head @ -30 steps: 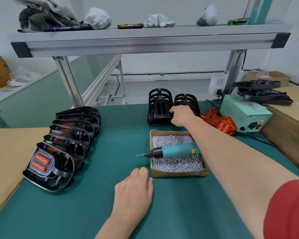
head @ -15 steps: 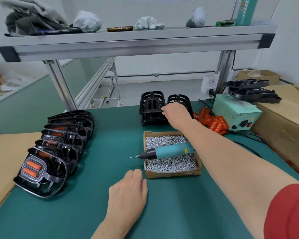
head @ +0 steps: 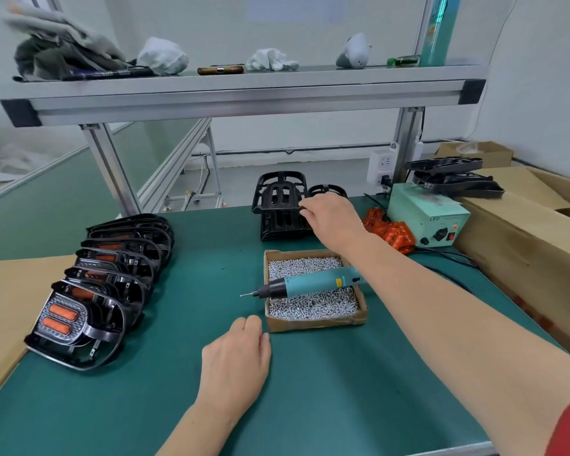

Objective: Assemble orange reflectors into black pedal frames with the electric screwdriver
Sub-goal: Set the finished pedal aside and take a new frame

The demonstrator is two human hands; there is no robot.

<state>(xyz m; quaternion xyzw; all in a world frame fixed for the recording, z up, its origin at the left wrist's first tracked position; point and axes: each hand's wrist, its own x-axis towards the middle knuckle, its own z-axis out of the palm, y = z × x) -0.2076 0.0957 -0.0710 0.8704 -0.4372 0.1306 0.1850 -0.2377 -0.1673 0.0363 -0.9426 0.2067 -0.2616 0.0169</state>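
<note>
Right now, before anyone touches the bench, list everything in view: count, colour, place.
top pedal frame: one, black, back centre, atop a stack.
finished pedals: several overlapping, black with orange, left row.
orange reflectors: one pile, orange, back right.
screw box: one, brown cardboard, centre, holding silver screws.
electric screwdriver: one, teal, across the screw box.
power unit: one, pale green, back right.
spare frames: a few, black, on the right carton.
shelf: one, grey, overhead, holding cloths and gloves.
left hand: one, flat on the green mat.
right hand: one, gripping the top pedal frame's edge.
</note>
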